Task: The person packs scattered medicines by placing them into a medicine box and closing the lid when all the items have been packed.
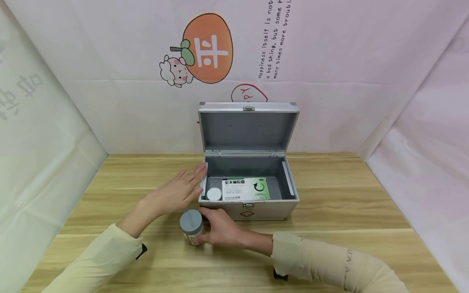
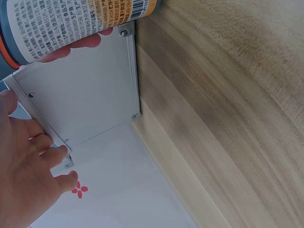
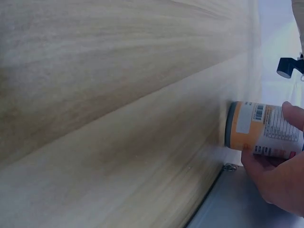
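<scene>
My right hand [image 1: 223,230] grips a plastic bottle [image 1: 189,232] with a grey lid and an orange and white label, held upright by the front left corner of a silver medicine box [image 1: 271,210]. Whether the bottle's base touches the table, I cannot tell. Fingers extended, my left hand [image 1: 174,193] rests at the box's left rim. In the left wrist view the left hand [image 2: 28,166] touches that top edge, and the bottle [image 2: 71,26] passes close across the top left. Inside the box lie a white and green capsule carton [image 1: 238,190] and a white round-capped container [image 1: 214,194].
The box's hinged lid [image 1: 249,131] stands raised at the back. Below it is a wood-grain table [image 1: 340,195]. White printed cloth [image 1: 322,118] hangs behind the table and along both sides.
</scene>
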{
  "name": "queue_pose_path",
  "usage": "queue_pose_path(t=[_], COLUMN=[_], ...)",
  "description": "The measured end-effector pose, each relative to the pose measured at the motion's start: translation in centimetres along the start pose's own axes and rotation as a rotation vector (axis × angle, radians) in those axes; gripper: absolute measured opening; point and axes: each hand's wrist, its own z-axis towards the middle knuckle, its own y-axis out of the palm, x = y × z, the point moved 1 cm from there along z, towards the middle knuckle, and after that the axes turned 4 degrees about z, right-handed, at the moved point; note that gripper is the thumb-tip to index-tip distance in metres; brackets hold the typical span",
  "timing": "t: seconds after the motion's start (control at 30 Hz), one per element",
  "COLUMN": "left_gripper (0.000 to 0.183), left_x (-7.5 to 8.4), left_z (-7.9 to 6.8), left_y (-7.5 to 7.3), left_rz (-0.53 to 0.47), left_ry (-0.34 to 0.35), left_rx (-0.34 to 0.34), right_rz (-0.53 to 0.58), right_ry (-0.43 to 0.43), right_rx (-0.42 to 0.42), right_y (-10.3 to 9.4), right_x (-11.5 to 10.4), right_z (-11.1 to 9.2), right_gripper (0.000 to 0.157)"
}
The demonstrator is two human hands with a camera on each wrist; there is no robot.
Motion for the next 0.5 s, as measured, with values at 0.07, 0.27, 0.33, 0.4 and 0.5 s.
queue_pose_path(t=[0.07,0.27,0.33,0.4,0.5], left_gripper=[0.063,0.063,0.063,0.063,0.063], left_x=[0.0,0.1,0.1,0.1,0.1], left_z=[0.0,0.0,0.0,0.0,0.0], left_y=[0.0,0.0,-0.1,-0.1,-0.2], left_rz=[0.003,-0.005,-0.006,-0.006,-0.002], left_ry=[0.002,0.012,0.012,0.014,0.017], left_rx=[0.0,0.013,0.013,0.011,0.009], right_rz=[-0.017,-0.02,-0.014,-0.021,-0.008], right_ry=[-0.011,-0.022,-0.018,-0.017,-0.01], right_rx=[-0.001,-0.01,-0.008,-0.01,-0.025], right_y=[-0.1,-0.6,-0.8,-1.0,-1.3], right_x=[0.0,-0.2,-0.4,-0.6,-0.9], right_z=[0.1,-0.2,-0.3,-0.5,-0.8], right_gripper=[0.056,0.056,0.057,0.057,0.057])
